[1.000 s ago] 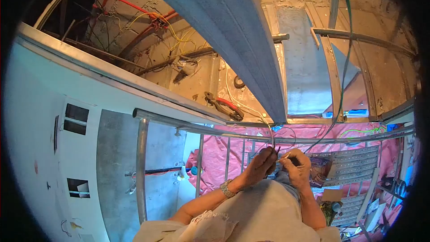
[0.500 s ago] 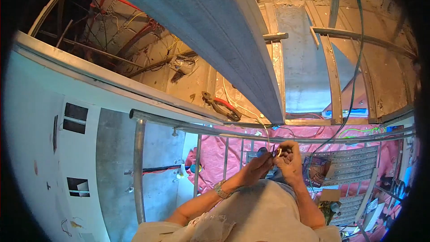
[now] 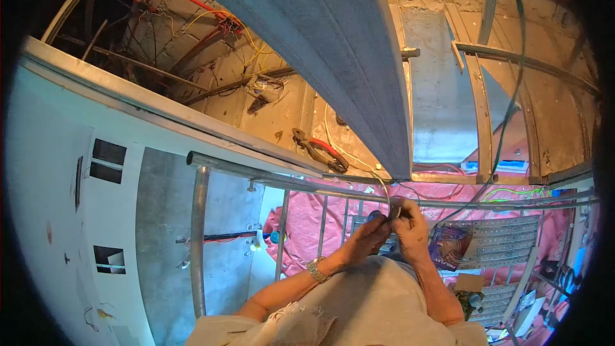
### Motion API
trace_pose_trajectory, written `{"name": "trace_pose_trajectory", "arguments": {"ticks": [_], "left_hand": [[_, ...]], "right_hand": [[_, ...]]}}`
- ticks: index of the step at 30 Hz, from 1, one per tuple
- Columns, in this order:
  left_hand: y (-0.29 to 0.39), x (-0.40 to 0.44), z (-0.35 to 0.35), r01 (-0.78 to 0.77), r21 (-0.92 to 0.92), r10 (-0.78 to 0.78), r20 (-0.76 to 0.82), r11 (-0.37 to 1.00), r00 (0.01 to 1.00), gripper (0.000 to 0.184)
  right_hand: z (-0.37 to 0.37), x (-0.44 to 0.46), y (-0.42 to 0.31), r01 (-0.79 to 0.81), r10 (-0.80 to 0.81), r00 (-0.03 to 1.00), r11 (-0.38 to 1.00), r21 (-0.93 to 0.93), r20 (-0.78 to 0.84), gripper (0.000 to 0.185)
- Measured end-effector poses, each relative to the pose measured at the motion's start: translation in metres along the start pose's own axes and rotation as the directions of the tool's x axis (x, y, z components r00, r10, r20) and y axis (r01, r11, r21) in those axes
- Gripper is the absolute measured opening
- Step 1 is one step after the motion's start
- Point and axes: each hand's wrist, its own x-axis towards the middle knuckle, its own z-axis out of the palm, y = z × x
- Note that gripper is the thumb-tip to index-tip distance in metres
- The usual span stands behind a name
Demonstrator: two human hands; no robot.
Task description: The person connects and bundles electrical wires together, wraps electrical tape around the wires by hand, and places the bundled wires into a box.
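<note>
A thin white wire (image 3: 359, 159) runs down from the ceiling panel, over the scaffold rail, to my hands. My left hand (image 3: 369, 238), with a watch on the wrist, is closed on the end of this wire. Right beside it, my right hand (image 3: 410, 225) pinches at the same spot, its fingertips touching the wire ends. The exact tips are small and partly hidden by the fingers. Pliers with red and black handles (image 3: 322, 151) lie on the panel ledge, above my hands.
A metal scaffold rail (image 3: 282, 180) crosses in front of me. A large metal beam (image 3: 327, 57) slants overhead. A green cable (image 3: 512, 106) hangs at the right. Perforated platforms (image 3: 503, 243) and a pink sheet (image 3: 307, 227) lie below. Yellow wires (image 3: 256, 48) hang at the upper left.
My right hand has moved left and up against my left hand, and its fingers have closed in around the wire ends. The view has shifted slightly.
</note>
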Motion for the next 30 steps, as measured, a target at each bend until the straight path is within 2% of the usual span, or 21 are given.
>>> {"name": "trace_pose_trajectory", "arguments": {"ticks": [1,3,4,5,6,7,8,9,11,12,14,15,16,18,20,22,23,25,27,29,30], "left_hand": [[0.005,-0.002,0.004,-0.036,-0.044,0.034,-0.045,0.998,0.998,0.047],[0.013,-0.003,0.009,-0.068,-0.088,0.06,-0.088,0.994,0.994,0.047],[0.017,-0.001,0.009,-0.122,-0.058,0.113,-0.14,0.991,0.984,0.042],[0.02,0.001,0.008,-0.173,-0.026,0.165,-0.19,0.985,0.968,0.038],[0.02,0.004,0.008,-0.167,-0.031,0.158,-0.19,0.985,0.969,0.038],[0.021,0.009,0.007,-0.285,-0.149,0.242,-0.255,0.947,0.936,0.031],[0.022,0.013,0.007,-0.403,-0.254,0.314,-0.328,0.879,0.891,0.029],[0.03,0.013,0.007,-0.4,-0.255,0.312,-0.324,0.88,0.893,0.029],[0.055,0.0,0.01,-0.511,-0.38,0.457,-0.228,0.771,0.86,0.026],[0.066,-0.006,0.012,-0.48,-0.384,0.398,-0.274,0.789,0.875,0.029],[0.077,-0.015,0.011,-0.53,-0.402,0.46,-0.263,0.747,0.848,0.03],[0.084,-0.019,0.011,-0.582,-0.417,0.525,-0.255,0.698,0.812,0.031],[0.098,-0.026,0.02,-0.636,-0.358,0.529,-0.356,0.684,0.77,0.033],[0.117,-0.035,0.019,-0.671,-0.367,0.549,-0.388,0.645,0.74,0.033],[0.128,-0.045,0.01,-0.702,-0.373,0.557,-0.429,0.607,0.711,0.032],[0.138,-0.052,-0.002,-0.802,-0.347,0.595,-0.541,0.487,0.595,0.032],[0.142,-0.055,-0.009,-0.8,-0.348,0.592,-0.542,0.488,0.597,0.032],[0.146,-0.058,-0.022,-0.871,-0.192,0.656,-0.59,0.452,0.471,0.032],[0.144,-0.058,-0.024,-0.872,-0.19,0.64,-0.612,0.452,0.465,0.032],[0.146,-0.057,-0.028,-0.873,-0.198,0.638,-0.615,0.445,0.464,0.032],[0.151,-0.06,-0.031,-0.892,-0.185,0.672,-0.6,0.413,0.435,0.032]], "right_hand": [[0.003,0.002,0.001,0.002,-0.002,1.0,1.0,-0.001,-0.003,0.032],[0.008,0.005,0.006,0.042,-0.005,0.982,0.981,-0.191,0.187,0.05],[0.005,0.006,0.027,-0.162,0.119,0.934,0.981,0.102,0.338,0.06],[-0.001,0.001,0.043,-0.168,0.125,0.934,0.98,0.103,0.335,0.06],[0.001,-0.002,0.038,-0.141,0.12,0.921,0.99,0.029,0.371,0.063],[0.007,-0.002,0.025,-0.108,0.116,0.906,0.993,-0.044,0.407,0.066],[0.014,-0.002,0.006,-0.006,0.021,0.918,0.999,-0.038,0.395,0.064],[0.015,0.002,-0.01,-0.007,0.021,0.92,0.999,-0.039,0.391,0.064],[0.014,0.01,-0.029,-0.019,0.246,0.822,0.913,-0.408,0.513,0.053],[0.013,0.014,-0.03,-0.021,0.246,0.824,0.913,-0.407,0.51,0.053],[0.012,0.018,-0.026,0.26,0.035,0.747,0.904,-0.341,0.663,0.045],[0.013,0.018,-0.021,0.26,0.035,0.749,0.903,-0.342,0.661,0.045],[0.014,0.018,-0.014,0.217,0.089,0.752,0.902,-0.373,0.653,0.042],[0.013,0.017,-0.011,0.177,0.141,0.751,0.898,-0.402,0.645,0.039],[0.007,0.014,-0.009,0.003,0.374,0.715,0.844,-0.537,0.591,0.038],[-0.01,0.005,-0.008,0.077,0.311,0.746,0.839,-0.539,0.589,0.034],[-0.018,0.001,-0.01,0.151,0.246,0.771,0.825,-0.544,0.587,0.029],[-0.031,-0.008,-0.026,0.177,0.228,0.771,0.82,-0.544,0.595,0.03],[-0.041,-0.03,-0.047,0.149,0.253,0.774,0.818,-0.555,0.58,0.031],[-0.044,-0.036,-0.067,0.348,0.082,0.802,0.741,-0.574,0.592,0.029],[-0.05,-0.04,-0.065,0.328,0.099,0.812,0.739,-0.589,0.576,0.029]]}}
